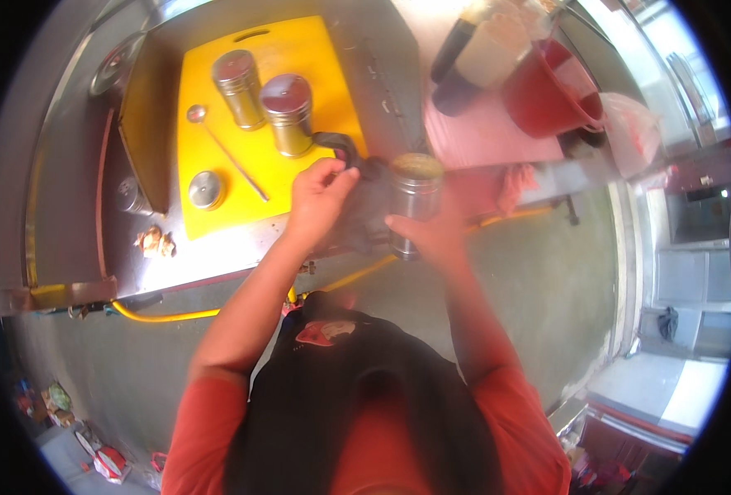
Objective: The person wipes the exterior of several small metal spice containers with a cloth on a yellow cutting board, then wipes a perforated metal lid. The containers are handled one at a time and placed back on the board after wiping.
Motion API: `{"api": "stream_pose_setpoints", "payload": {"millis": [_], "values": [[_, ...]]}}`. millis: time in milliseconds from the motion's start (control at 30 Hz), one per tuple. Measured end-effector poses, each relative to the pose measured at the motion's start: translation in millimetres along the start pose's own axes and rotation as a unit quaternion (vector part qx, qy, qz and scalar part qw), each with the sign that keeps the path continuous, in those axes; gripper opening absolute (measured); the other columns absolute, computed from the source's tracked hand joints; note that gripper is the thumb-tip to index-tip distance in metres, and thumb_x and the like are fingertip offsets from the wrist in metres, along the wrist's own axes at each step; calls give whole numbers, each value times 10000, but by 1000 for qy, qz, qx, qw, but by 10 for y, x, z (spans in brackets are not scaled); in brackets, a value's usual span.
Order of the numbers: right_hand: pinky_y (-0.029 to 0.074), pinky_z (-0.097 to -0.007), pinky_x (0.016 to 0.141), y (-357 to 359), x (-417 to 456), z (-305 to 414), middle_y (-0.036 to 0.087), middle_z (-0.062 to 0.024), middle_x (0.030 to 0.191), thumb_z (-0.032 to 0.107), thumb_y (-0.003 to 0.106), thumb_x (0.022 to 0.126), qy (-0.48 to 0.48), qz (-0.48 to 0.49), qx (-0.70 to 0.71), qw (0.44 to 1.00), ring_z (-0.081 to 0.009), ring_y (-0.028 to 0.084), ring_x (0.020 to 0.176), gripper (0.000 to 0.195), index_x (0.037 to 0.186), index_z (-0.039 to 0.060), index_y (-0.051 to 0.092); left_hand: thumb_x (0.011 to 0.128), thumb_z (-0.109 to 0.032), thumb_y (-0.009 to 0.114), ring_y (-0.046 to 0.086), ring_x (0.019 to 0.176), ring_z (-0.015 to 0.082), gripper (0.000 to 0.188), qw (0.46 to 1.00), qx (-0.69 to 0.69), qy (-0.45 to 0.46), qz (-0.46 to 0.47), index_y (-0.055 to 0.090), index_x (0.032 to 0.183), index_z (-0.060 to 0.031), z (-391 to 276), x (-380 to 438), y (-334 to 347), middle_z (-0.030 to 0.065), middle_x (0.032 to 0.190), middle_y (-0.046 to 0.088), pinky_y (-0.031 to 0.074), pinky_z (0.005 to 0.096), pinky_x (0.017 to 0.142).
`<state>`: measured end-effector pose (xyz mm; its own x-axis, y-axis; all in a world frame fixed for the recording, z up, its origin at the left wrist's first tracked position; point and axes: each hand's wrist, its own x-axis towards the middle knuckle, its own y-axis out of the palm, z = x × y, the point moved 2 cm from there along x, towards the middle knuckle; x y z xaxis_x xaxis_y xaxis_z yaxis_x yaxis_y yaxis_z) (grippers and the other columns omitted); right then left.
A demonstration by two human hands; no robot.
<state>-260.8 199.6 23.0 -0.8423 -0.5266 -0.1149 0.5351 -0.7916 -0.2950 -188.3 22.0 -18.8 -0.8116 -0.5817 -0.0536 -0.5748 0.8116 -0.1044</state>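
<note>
My left hand (322,201) pinches a dark cloth (356,204) that hangs beside the right edge of a yellow cutting board (254,167). My right hand (430,232) is wrapped around an open metal shaker jar (415,185) with something yellowish at its mouth. Two capped metal shakers, one farther (238,90) and one nearer (288,114), stand on the board. A long-handled metal spoon (232,158) lies there too, by a round perforated-looking metal lid (206,190). The cloth's edges are blurred.
Crumpled brownish scraps (155,241) and another small metal shaker (133,195) are left of the board, near an upright metal panel (148,124). A red bucket (545,93), dark bottles (455,55) and a plastic bag (631,133) stand at right. A yellow hose (173,317) runs below the counter's edge.
</note>
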Motion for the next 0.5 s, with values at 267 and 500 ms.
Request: {"api": "stream_pose_setpoints", "payload": {"millis": [267, 500], "values": [[506, -332, 828, 119, -16, 70, 617, -99, 1079, 90, 813, 663, -62, -14, 157, 986, -183, 616, 972, 622, 1202, 18, 509, 778, -48, 726, 543, 949, 174, 200, 973, -18, 227, 28, 670, 953, 29, -453, -355, 213, 91, 1044, 569, 448, 280, 848], [503, -321, 846, 379, -70, 119, 596, -97, 1140, 93, 816, 692, -98, -53, 218, 970, -172, 607, 1009, 632, 1224, 18, 484, 732, -10, 750, 550, 926, 177, 173, 971, -130, 198, -13, 659, 876, 13, -268, -305, 284, 57, 971, 570, 450, 285, 832]]}}
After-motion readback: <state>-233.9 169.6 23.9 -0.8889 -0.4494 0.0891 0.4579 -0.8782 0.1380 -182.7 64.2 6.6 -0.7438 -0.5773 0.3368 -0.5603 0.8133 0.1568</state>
